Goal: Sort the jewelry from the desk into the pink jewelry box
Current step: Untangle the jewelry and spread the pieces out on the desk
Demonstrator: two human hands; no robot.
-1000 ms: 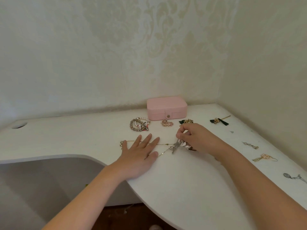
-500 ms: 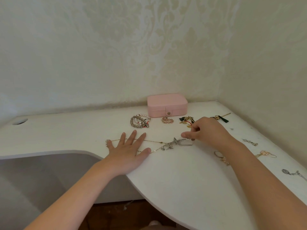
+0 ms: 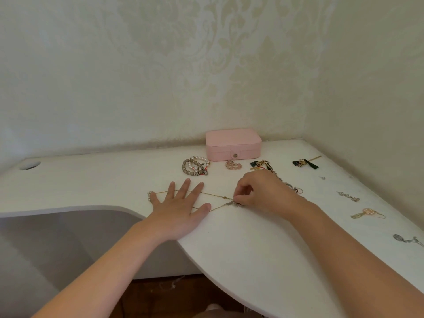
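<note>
The pink jewelry box (image 3: 233,144) stands closed against the back wall. A thin gold necklace chain (image 3: 216,195) lies stretched across the white desk (image 3: 263,249). My left hand (image 3: 177,210) lies flat, fingers spread, pressing the chain down. My right hand (image 3: 263,191) pinches the chain's silver pendant end at its fingertips. Beaded bracelets (image 3: 195,166), a pink bead piece (image 3: 233,165) and green tassel earrings (image 3: 261,165) lie in front of the box.
Another green tassel earring (image 3: 306,163), a silver earring (image 3: 348,196), a pink-and-gold earring (image 3: 367,213) and a dark silver piece (image 3: 407,239) lie along the desk's right side. Rings (image 3: 294,189) sit behind my right hand. A cable hole (image 3: 29,165) is at far left.
My right hand has drawn the pendant end back toward the left, closer to my left hand. My left hand still presses on the chain, fingers spread.
</note>
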